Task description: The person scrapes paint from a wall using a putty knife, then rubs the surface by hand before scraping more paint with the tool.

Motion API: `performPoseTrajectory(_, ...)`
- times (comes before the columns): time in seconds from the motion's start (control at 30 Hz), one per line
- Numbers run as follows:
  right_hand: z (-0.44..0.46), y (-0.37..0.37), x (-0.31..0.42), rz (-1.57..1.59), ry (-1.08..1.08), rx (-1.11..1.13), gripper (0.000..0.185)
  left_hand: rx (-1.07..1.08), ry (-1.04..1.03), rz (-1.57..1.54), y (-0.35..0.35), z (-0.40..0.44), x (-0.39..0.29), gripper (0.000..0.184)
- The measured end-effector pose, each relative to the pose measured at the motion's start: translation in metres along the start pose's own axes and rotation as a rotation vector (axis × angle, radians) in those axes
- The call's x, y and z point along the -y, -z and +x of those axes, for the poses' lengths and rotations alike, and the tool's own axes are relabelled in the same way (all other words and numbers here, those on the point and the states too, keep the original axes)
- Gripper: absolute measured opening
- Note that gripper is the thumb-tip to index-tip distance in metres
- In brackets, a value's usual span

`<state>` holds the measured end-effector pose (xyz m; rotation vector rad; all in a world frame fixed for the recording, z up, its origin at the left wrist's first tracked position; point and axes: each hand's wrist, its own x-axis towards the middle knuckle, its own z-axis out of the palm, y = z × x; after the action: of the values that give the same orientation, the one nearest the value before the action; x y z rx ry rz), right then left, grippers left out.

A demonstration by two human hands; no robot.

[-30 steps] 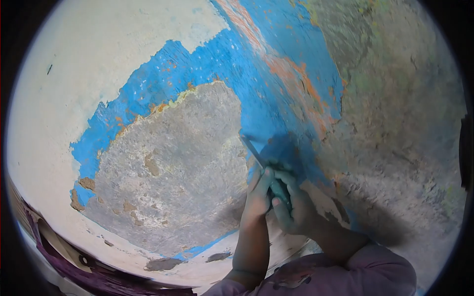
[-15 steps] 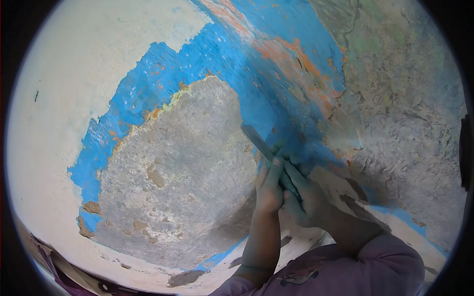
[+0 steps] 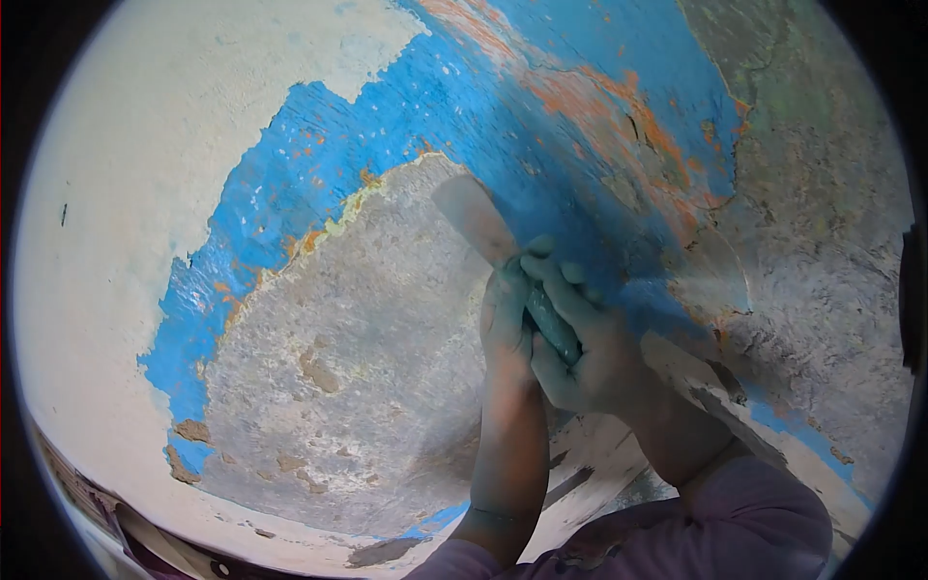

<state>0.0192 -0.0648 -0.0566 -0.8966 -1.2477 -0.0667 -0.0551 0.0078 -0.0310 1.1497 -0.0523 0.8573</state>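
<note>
Both of my hands are closed around one scraper, a flat metal blade on a dark green handle. My left hand wraps the left side of the handle close to the blade. From the right side, my right hand grips the same handle, its fingers curled over the top. The blade points up and left, its flat face showing, over the upper right edge of a bare grey patch. Blue paint borders this patch. Whether the blade touches the wall I cannot tell.
Off-white coating covers the wall on the left, with a ragged edge against the blue. Orange-streaked paint runs along the upper right. Rough grey wall lies farther right. Along the bottom is a pale surface with dark flakes.
The scraper and both hands have moved up and slightly left. The blade has turned from nearly edge-on to showing its broad face. My view has shifted a little.
</note>
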Motion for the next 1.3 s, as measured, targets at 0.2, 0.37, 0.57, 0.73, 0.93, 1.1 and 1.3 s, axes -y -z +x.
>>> performPoseTrajectory(0.2,0.003,0.011,-0.007,-0.004,0.05,-0.048,0.058,-0.052,-0.026,0.277,0.0,0.002,0.005,0.042)
performPoseTrajectory(0.37,0.018,0.022,-0.005,0.082,0.06,-0.01,0.056,-0.024,-0.074,0.202,-0.016,0.009,0.006,0.037)
performPoseTrajectory(0.57,0.022,0.019,-0.021,0.056,0.047,0.016,0.057,-0.072,-0.129,0.25,-0.006,0.015,0.015,0.037)
performPoseTrajectory(0.73,0.031,0.029,-0.011,0.1,-0.011,0.049,0.059,-0.107,-0.157,0.242,-0.021,0.018,0.008,0.04)
performPoseTrajectory(0.93,0.028,0.04,-0.006,0.222,-0.259,0.188,0.06,-0.144,-0.191,0.429,-0.029,0.017,0.013,0.04)
performPoseTrajectory(1.1,0.035,0.045,-0.006,0.112,0.009,0.107,0.061,-0.126,-0.17,0.334,-0.029,0.018,0.013,0.04)
performPoseTrajectory(1.3,0.038,0.04,-0.006,0.153,-0.023,0.096,0.061,-0.177,-0.189,0.231,-0.035,0.023,0.014,0.048)
